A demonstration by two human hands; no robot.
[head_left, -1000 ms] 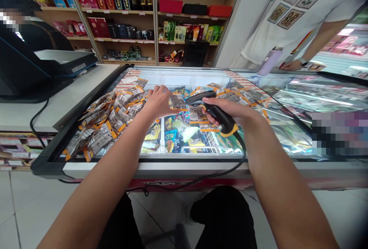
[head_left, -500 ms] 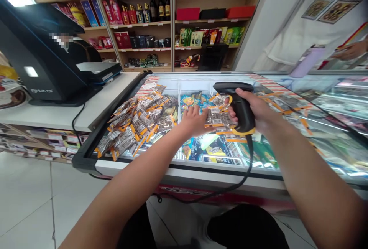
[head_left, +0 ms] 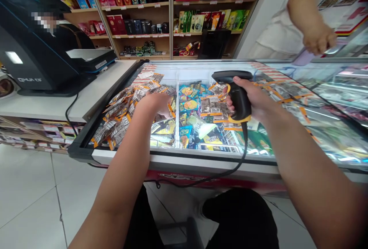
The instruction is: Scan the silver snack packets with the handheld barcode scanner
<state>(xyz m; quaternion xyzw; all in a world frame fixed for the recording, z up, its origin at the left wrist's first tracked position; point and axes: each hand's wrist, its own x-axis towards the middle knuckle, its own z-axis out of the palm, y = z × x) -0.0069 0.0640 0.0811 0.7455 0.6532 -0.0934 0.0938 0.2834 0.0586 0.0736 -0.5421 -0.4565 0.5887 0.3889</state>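
Observation:
My right hand (head_left: pixel 258 103) is closed around the grip of a black and yellow barcode scanner (head_left: pixel 237 93), held upright over the glass lid of a chest freezer (head_left: pixel 184 157). Its head points left, just above several snack packets (head_left: pixel 211 107) lying on the glass. My left hand (head_left: pixel 153 105) is palm down at the right edge of a big pile of grey and orange snack packets (head_left: pixel 120 112). Its fingers curl over one packet there. The scanner's black cable (head_left: pixel 230 168) hangs down in front of the freezer.
A black till screen (head_left: pixel 31 61) and printer stand on the white counter (head_left: pixel 51 107) to the left. Another person in a white shirt stands at the far right, one hand (head_left: pixel 317 38) over the freezer. Stocked wooden shelves (head_left: pixel 161 18) line the back wall.
My left hand has moved left from beside the scanner to the edge of the packet pile. The scanner has stayed upright in my right hand. The other person's hand has come into view.

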